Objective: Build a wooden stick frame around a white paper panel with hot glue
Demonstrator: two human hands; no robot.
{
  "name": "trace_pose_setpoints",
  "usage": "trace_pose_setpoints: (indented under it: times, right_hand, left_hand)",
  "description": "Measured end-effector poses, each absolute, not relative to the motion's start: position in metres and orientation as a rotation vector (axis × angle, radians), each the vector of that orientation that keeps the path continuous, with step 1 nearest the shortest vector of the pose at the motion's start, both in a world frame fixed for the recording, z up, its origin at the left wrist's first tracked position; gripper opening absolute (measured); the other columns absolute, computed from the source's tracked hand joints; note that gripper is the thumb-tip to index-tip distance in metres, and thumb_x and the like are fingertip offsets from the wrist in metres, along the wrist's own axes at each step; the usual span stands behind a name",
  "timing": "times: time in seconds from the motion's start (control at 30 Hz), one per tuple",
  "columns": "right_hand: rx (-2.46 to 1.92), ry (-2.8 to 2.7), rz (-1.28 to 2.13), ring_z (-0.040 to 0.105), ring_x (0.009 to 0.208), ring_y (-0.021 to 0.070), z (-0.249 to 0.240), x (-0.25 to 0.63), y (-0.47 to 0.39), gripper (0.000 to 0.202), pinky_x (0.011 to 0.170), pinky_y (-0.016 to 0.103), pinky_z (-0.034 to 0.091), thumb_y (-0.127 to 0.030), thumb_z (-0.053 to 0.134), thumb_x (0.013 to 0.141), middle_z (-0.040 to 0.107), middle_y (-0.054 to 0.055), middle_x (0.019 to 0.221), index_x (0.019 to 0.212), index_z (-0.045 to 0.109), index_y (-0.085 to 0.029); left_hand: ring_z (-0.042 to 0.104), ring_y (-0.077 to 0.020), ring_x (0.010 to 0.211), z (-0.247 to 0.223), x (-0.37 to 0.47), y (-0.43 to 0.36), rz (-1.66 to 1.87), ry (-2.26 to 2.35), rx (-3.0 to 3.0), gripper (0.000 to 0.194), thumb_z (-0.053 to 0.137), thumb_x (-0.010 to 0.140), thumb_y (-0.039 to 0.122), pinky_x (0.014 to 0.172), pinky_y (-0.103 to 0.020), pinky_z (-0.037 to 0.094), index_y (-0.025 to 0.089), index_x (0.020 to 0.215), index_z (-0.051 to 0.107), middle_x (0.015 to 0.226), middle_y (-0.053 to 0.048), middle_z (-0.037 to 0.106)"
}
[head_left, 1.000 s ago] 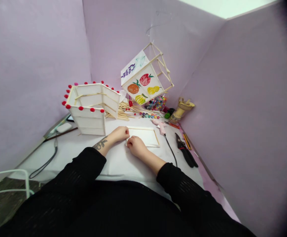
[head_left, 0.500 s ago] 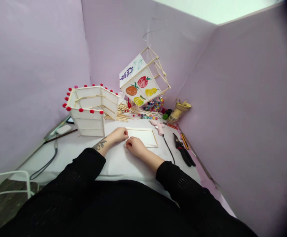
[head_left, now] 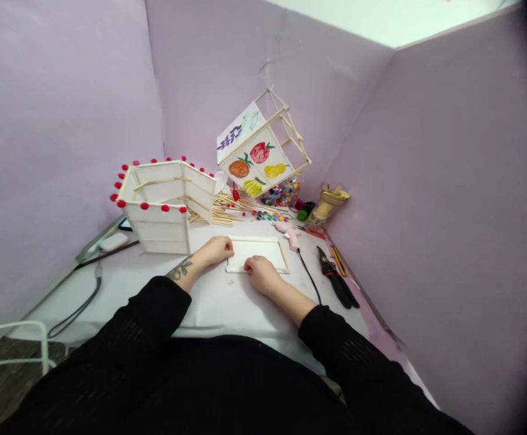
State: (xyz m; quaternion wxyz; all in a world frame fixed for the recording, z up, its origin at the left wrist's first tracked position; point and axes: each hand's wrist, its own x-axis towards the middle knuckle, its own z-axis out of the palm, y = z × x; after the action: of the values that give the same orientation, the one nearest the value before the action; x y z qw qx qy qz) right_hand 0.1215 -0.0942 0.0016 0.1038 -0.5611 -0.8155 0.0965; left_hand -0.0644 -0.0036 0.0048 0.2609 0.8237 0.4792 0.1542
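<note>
A white rectangular panel edged with thin wooden sticks (head_left: pixel 268 248) lies flat on the white-covered table. At its upper left corner, the fingers of my left hand (head_left: pixel 216 250) are pinched on the edge. My right hand (head_left: pixel 263 275) rests over the lower edge, fingers curled together; whatever lies between those fingertips is too small to make out. Just beyond the panel's right end is a pink glue gun (head_left: pixel 292 237) with a black cord. To the left stands a folding white paper-and-stick frame (head_left: pixel 164 226) topped with red pompoms.
A stick lantern painted with fruit (head_left: pixel 263 154) hangs tilted above the table's back. Beneath it lie loose wooden sticks (head_left: pixel 220 208) and a bag of coloured pompoms (head_left: pixel 289 193). Black-handled pruning shears (head_left: pixel 336 281) and pencils (head_left: pixel 338 261) are on the right; a white case (head_left: pixel 113 242) sits left.
My right hand has slid right along the panel's lower edge, away from the lower left corner. My left hand stays at the left edge. The view has shifted slightly.
</note>
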Motion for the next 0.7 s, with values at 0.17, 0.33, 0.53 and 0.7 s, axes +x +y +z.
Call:
trace_pose_setpoints:
  times: [0.17,0.33,0.53,0.7]
  right_hand:
    - [-1.561,-2.317,0.384,0.063,0.092,0.0200,0.002,0.113,-0.091,0.021,0.086,0.028,0.043,-0.006,0.054,0.082,0.071,0.009,0.093,0.089,0.072,-0.014]
    - [-1.429,-2.059,0.548,0.067,0.093,0.0171,0.019,0.140,-0.087,0.028,0.088,0.028,0.047,-0.007,0.052,0.083,0.073,0.006,0.098,0.099,0.071,-0.018]
    - [-1.597,-1.675,0.590,0.067,0.084,0.0179,0.028,0.211,-0.089,0.025,0.081,0.030,0.049,-0.009,0.051,0.080,0.072,0.006,0.085,0.091,0.072,-0.017]
    - [-1.540,-1.909,0.668,0.060,0.082,0.0170,0.017,0.225,-0.103,0.013,0.076,0.029,0.046,-0.019,0.061,0.078,0.068,0.006,0.089,0.087,0.069,-0.014]
  left_hand:
    - [0.059,-0.0164,0.072,0.018,-0.064,-0.008,0.396,1.422,2.342,0.011,0.056,0.076,0.017,0.067,-0.025,0.041,0.017,0.081,0.066,0.075,-0.003,0.067]
    - [0.061,-0.0207,0.084,0.026,-0.066,-0.009,0.366,1.574,2.448,0.016,0.051,0.081,0.017,0.075,-0.028,0.042,0.015,0.087,0.066,0.090,-0.009,0.068]
    - [0.060,-0.0194,0.087,0.036,-0.063,-0.023,0.586,1.217,2.476,0.024,0.045,0.088,0.024,0.080,-0.028,0.043,0.016,0.088,0.068,0.090,-0.007,0.067]
    - [0.058,-0.0175,0.088,0.032,-0.030,-0.066,0.402,0.874,2.639,0.018,0.051,0.087,0.021,0.082,-0.027,0.044,0.018,0.091,0.068,0.093,-0.005,0.064]
